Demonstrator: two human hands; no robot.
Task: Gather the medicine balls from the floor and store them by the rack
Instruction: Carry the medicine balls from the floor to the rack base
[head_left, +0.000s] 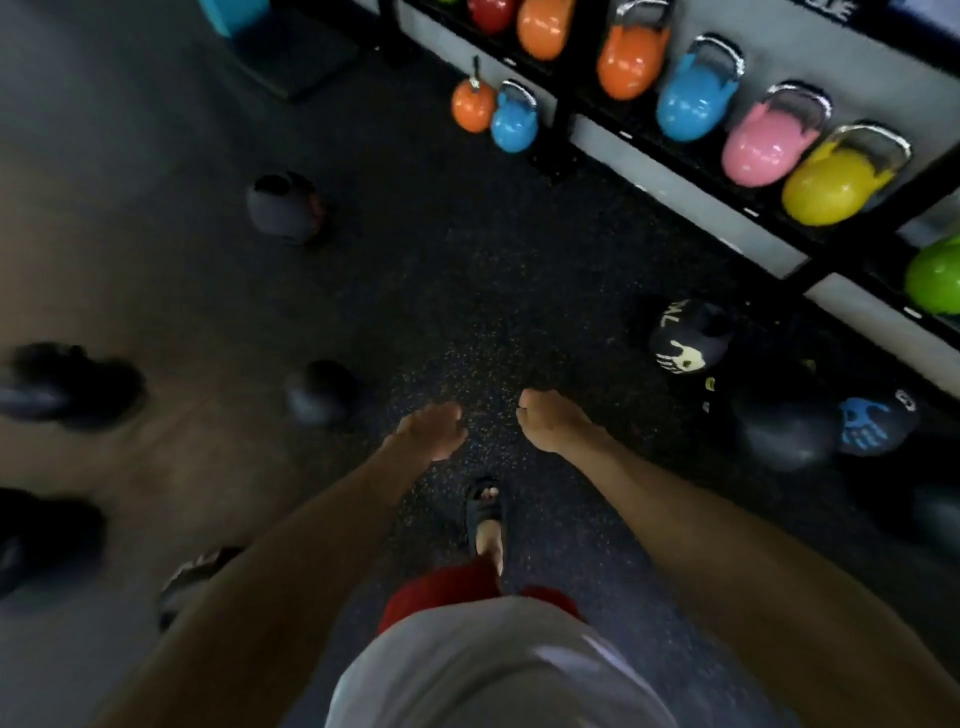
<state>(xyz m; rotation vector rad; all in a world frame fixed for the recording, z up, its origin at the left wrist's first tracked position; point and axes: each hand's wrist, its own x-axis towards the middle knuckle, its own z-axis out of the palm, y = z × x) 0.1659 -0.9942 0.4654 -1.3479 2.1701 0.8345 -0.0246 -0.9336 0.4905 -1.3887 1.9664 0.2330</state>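
Both my hands hang empty over the dark speckled floor. My left hand (431, 428) has relaxed fingers; my right hand (548, 421) has loosely curled fingers and holds nothing. Dark medicine balls lie scattered on the left: one far ahead (284, 208), one nearer (319, 395), and blurred ones at the left edge (67, 387). By the rack (675, 150) on the right sit three more: one with white markings (688, 338), a plain dark one (784, 431), and one with a blue hand print (875, 423).
The rack holds several coloured kettlebells: orange (631, 60), blue (693, 101), pink (769, 145), yellow (836, 184), green (935, 275). Two small kettlebells (493, 111) stand on the floor by the rack post. My sandalled foot (485, 519) is below my hands.
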